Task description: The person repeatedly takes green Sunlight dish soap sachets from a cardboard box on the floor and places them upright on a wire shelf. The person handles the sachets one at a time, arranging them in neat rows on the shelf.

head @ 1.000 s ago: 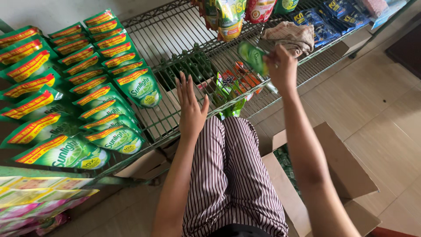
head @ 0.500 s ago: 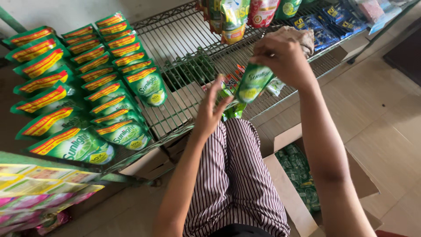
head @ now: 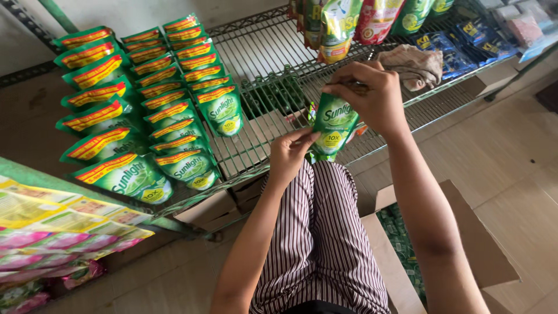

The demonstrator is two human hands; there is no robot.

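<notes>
Pouch (head: 331,125): green soft refill pack, glossy film, rounded bottom, held upright in the air just in front of the shelf's front edge, above the striped lap.
Right hand (head: 372,96): fingers closed in a pinch on the pouch's top seam, carrying its weight.
Left hand (head: 290,154): fingertips lightly closed on the pouch's lower left edge, steadying it.
Risk, grip: slick film and a thin top seam; in my judgement a loose pinch could let the pouch slide out and drop toward the box.
Box (head: 442,244): open brown cardboard, below and right of the pouch, more green packs inside.
Shelf (head: 261,75): green wire grid, open gaps, behind the pouch.
Risk, shelf: a soft, round-bottomed pouch may tip or sag on the wires.
Rows (head: 145,93): like pouches standing overlapped, left of the held pouch; a nudge could topple them in a chain.
Cloth (head: 415,64): crumpled, beige, right of the pouch on the shelf.
Hanging packs (head: 360,20): glossy sachets beyond the pouch, above.
</notes>
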